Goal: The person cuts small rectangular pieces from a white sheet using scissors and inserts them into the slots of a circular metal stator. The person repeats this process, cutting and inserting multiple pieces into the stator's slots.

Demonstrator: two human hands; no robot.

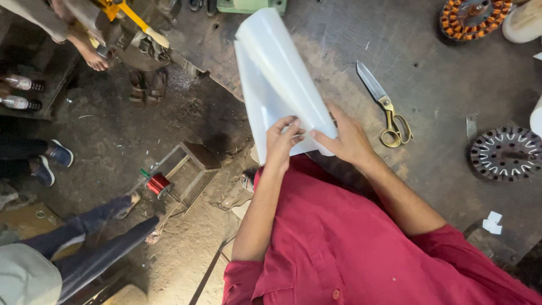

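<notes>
A: Hands?
B: Left hand (284, 138) and right hand (345, 137) both pinch the near edge of a white sheet (279, 85), partly rolled, running off toward 12 o'clock over the dark workbench (440, 85).
A: Containers?
B: Open wooden frame box (189, 169) on the floor at 9 o'clock, a red wire spool (158, 183) touching its near end.
A: Else?
B: Brass-handled scissors (385, 107) at 2 o'clock of the right hand, lying flat, apart.

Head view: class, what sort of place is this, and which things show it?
Probably a motor-winding workshop: a copper-wound stator, a bare stator core, a red wire spool, and scissors beside a white sheet that both hands hold.
</notes>
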